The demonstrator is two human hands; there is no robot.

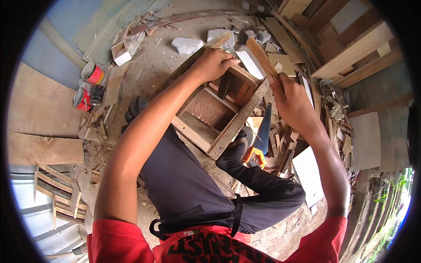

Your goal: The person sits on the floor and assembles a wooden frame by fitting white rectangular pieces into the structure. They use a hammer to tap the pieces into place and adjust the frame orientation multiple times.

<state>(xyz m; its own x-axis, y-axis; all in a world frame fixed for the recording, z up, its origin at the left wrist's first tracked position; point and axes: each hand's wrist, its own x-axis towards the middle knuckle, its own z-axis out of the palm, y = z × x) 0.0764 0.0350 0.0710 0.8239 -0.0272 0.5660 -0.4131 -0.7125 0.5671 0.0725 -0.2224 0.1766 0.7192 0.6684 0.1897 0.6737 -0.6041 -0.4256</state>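
A rough wooden box-like frame [240, 118] with inner crosspieces lies tilted across my lap and legs. My left hand [215, 65] is closed over its far edge, thumb and fingertips drawn together near the far corner. Whether a small piece such as a nail is pinched there, I cannot make out. Beyond that hand a wooden end [221, 39] juts out. My right hand [290, 98] grips a wooden-handled hammer [261, 56], raised by the frame's right corner; its dark head is blurred.
A handsaw [263, 136] with an orange handle lies right of the frame among wood scraps. Paint cans [93, 73] and a small white box [121, 53] stand at the left. Pale stone blocks [187, 45] lie ahead. Boards [355, 48] are stacked at the right, near a white panel [308, 173].
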